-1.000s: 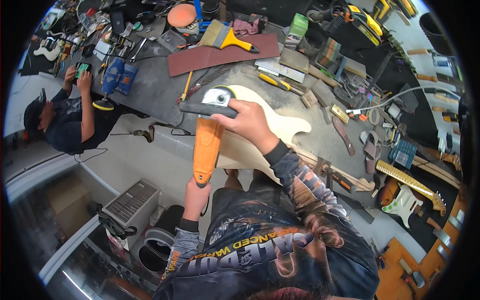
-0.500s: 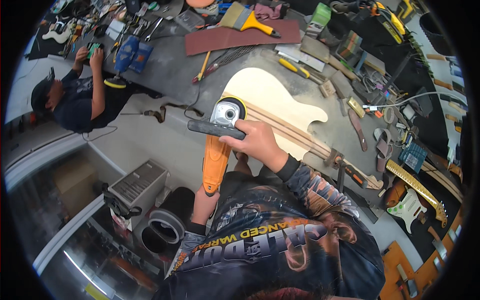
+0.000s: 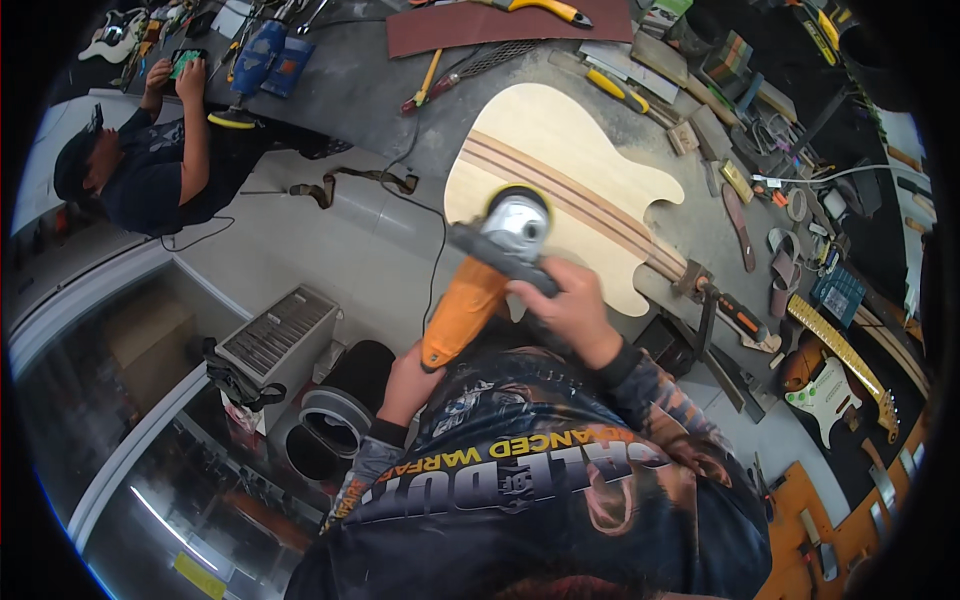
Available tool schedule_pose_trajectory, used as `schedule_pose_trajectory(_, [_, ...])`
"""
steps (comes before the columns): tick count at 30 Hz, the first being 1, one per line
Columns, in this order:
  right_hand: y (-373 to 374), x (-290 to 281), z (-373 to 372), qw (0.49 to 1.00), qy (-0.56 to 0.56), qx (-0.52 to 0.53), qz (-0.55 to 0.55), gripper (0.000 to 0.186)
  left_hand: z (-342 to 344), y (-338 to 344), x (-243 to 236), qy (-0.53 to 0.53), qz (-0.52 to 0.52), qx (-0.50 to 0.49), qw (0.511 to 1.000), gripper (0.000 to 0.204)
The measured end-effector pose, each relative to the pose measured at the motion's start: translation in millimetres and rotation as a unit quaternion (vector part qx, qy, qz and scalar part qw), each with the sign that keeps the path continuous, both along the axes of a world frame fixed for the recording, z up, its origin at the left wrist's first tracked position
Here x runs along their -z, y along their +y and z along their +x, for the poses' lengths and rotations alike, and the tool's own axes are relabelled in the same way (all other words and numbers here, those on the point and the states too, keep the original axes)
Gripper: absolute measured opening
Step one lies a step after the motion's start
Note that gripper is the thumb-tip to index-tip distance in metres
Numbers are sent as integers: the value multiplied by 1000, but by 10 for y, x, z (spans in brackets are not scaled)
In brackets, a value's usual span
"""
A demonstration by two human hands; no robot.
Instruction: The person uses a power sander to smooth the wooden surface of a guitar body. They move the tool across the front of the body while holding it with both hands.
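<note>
An electric guitar body of pale wood with brown stripes point(image 3: 560, 130) lies flat on the bench, its neck end running toward the right. Over its near lower edge is an orange angle sander point(image 3: 468, 305) with a silver head and a round yellow-rimmed pad. My right hand point(image 3: 572, 312) is closed round the sander's black side handle point(image 3: 505, 262). At the sander's rear end, my left hand point(image 3: 408, 382) grips the orange housing, its fingers partly hidden. Whether the pad touches the wood I cannot tell. A clamp with an orange-and-black handle point(image 3: 735, 318) sits at the neck.
Hand tools, wood blocks and sanding scraps crowd the bench's right side. A reddish-brown sanding sheet point(image 3: 450, 33) lies at the back. A power cord point(image 3: 443, 230) hangs by the bench edge. Further left a person point(image 3: 150, 165) holds a phone-like device beside a blue polisher point(image 3: 256, 70).
The sander has swung from the striped middle at the guitar body's left end to its near edge, tilting rightward. Both hands still hold it. The whole view has shifted too.
</note>
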State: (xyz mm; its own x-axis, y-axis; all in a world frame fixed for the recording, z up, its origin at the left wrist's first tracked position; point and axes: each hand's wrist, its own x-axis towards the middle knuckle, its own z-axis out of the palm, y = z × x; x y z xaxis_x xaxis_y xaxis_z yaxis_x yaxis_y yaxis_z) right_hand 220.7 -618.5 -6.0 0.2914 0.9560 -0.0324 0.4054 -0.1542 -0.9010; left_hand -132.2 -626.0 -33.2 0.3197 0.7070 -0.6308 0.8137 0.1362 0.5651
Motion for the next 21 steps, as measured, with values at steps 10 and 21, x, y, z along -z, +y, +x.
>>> schedule_pose_trajectory(10, [-430,84,46,996,-12,81,-46,38,35,83,70,-45,-14,80,996,51])
schedule_pose_trajectory(21, [611,152,-694,993,-50,-70,83,49,-334,-260,-166,-6,-6,-197,980,34])
